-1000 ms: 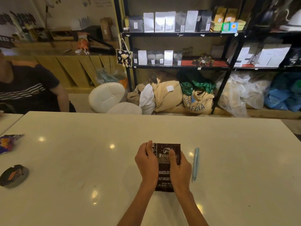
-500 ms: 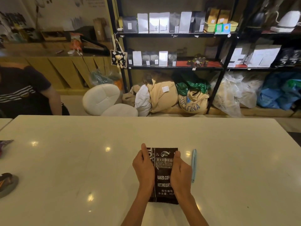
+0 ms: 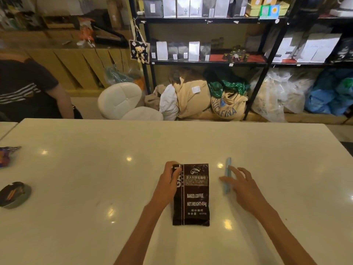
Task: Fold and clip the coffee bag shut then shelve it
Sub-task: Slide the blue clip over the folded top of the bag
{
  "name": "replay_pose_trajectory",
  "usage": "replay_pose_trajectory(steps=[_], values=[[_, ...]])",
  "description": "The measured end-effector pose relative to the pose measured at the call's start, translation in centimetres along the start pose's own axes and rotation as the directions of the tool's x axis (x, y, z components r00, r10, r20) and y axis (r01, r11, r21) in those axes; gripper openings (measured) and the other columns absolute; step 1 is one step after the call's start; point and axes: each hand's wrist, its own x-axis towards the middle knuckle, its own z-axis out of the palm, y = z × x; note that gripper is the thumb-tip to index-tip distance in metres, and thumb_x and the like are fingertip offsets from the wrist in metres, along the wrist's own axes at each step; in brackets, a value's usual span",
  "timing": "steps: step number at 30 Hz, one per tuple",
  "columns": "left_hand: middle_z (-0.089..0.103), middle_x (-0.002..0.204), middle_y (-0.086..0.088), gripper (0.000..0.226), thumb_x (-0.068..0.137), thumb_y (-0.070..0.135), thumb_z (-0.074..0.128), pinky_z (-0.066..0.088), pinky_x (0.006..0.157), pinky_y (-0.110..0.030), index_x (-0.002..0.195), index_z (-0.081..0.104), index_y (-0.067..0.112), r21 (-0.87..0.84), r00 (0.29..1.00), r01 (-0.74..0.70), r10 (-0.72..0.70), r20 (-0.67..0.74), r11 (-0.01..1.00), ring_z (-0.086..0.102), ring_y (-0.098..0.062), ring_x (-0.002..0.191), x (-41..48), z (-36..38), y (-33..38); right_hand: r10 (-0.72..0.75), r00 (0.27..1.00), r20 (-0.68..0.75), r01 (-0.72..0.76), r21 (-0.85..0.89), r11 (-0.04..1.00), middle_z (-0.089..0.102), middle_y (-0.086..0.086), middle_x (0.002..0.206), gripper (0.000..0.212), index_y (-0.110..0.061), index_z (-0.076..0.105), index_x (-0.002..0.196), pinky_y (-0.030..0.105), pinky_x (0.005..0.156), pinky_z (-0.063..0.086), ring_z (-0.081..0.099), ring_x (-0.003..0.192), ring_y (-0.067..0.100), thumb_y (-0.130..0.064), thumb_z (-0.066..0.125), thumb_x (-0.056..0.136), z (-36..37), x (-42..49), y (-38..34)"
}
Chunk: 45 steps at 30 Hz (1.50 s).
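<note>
A dark brown coffee bag (image 3: 194,196) with white print lies flat on the white table (image 3: 95,178), its top edge pointing away from me. My left hand (image 3: 169,180) grips the bag's upper left edge. A slim light-blue clip (image 3: 227,175) lies on the table just right of the bag. My right hand (image 3: 241,185) hovers over the clip with fingers spread, fingertips touching or almost touching it. The black shelf (image 3: 208,63) with rows of coffee bags stands beyond the table.
A round dark ashtray-like dish (image 3: 14,194) and a crumpled wrapper (image 3: 7,155) lie at the table's left edge. A person in a striped dark shirt (image 3: 24,88) sits at the far left. White stools (image 3: 124,102) and sacks (image 3: 210,98) stand between table and shelf.
My right hand has let go of the bag's right edge and moved right over the blue clip, fingers spread. My left hand stays on the bag, which lies flat.
</note>
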Motion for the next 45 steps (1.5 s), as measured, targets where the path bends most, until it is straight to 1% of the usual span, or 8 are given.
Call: replay_pose_trajectory(steps=[3,6,8,13,23,30,36,45], values=[[0.064,0.100,0.006,0.034,0.106,0.016,0.034,0.061,0.076,-0.036,0.136,0.032,0.032,-0.052,0.991,-0.083,0.088,0.101,0.995,0.070,-0.022,0.086,-0.1,-1.0,0.3,-0.060,0.985,-0.159,0.070,0.056,0.996,0.067,0.011,0.125,0.036,-0.012,0.073,0.105,0.051,0.089,0.051,0.051,0.125,0.044,0.006,0.077,0.073,-1.4,0.0,1.1],[0.059,0.108,0.011,0.032,0.104,0.006,0.032,0.057,0.082,-0.033,0.117,0.051,0.028,0.052,0.978,-0.159,0.150,0.144,0.986,0.065,-0.015,0.096,-0.2,-1.3,0.5,0.022,0.930,-0.367,0.114,0.345,0.932,0.067,0.007,0.095,0.015,-0.014,0.068,0.104,0.041,0.074,0.050,0.067,0.090,0.026,-0.006,0.058,0.096,-3.0,0.1,0.6],[0.057,0.104,-0.004,0.034,0.101,-0.003,0.035,0.051,0.086,-0.032,0.100,0.061,0.018,0.036,0.982,-0.122,0.115,0.152,0.992,0.060,-0.016,0.099,-0.2,-1.1,0.6,0.092,0.944,-0.318,0.126,0.602,0.789,0.058,-0.002,0.093,0.023,-0.026,0.060,0.116,0.030,0.070,0.048,0.060,0.078,0.013,-0.024,0.041,0.102,-4.5,0.0,-1.5],[0.060,0.110,-0.005,0.037,0.105,0.036,0.031,0.047,0.089,-0.018,0.095,0.065,0.022,-0.148,0.970,0.126,-0.091,0.225,0.981,0.059,-0.011,0.106,-0.8,-1.0,2.1,-0.127,0.984,-0.128,0.176,0.537,0.825,0.043,-0.023,0.104,0.033,-0.054,0.054,0.123,0.015,0.068,0.047,0.058,0.087,-0.001,-0.059,0.039,0.095,-5.9,0.9,-8.3],[0.054,0.090,-0.004,0.030,0.104,0.032,0.036,0.045,0.081,-0.027,0.088,0.057,0.018,-0.135,0.989,0.011,0.009,0.150,0.991,0.053,-0.010,0.085,-1.6,-0.9,3.2,-0.125,0.988,-0.087,0.151,0.452,0.879,0.066,-0.016,0.082,0.027,-0.029,0.062,0.117,0.021,0.067,0.053,0.062,0.070,0.000,-0.041,0.044,0.100,-5.1,1.5,-11.3],[0.054,0.087,-0.005,0.023,0.101,0.030,0.042,0.043,0.078,-0.030,0.085,0.057,0.022,-0.156,0.989,-0.057,0.077,0.124,0.986,0.053,-0.014,0.082,-1.5,-0.6,3.2,-0.216,0.975,-0.052,0.220,0.365,0.905,0.063,-0.009,0.103,0.039,-0.029,0.062,0.122,0.028,0.079,0.052,0.059,0.088,0.007,-0.053,0.051,0.093,-5.8,0.9,-10.6],[0.051,0.082,0.000,0.032,0.101,0.034,0.036,0.046,0.075,-0.042,0.082,0.054,0.017,0.026,0.998,-0.056,0.055,0.031,0.998,0.050,-0.008,0.074,-1.3,0.4,2.9,-0.260,0.904,-0.340,0.323,0.144,0.935,0.074,-0.010,0.083,0.031,-0.032,0.070,0.119,0.025,0.048,0.053,0.065,0.058,0.008,-0.042,0.064,0.090,-5.9,-0.7,-9.1],[0.049,0.088,-0.008,0.029,0.105,0.012,0.036,0.038,0.077,-0.025,0.083,0.055,0.015,-0.180,0.989,0.077,-0.052,0.139,0.981,0.046,-0.014,0.082,-1.6,0.5,3.9,-0.026,0.940,-0.341,0.254,0.647,0.719,0.078,-0.007,0.095,0.034,-0.021,0.073,0.119,0.029,0.065,0.059,0.070,0.080,0.007,-0.033,0.065,0.088,-3.6,-1.8,-8.3]])
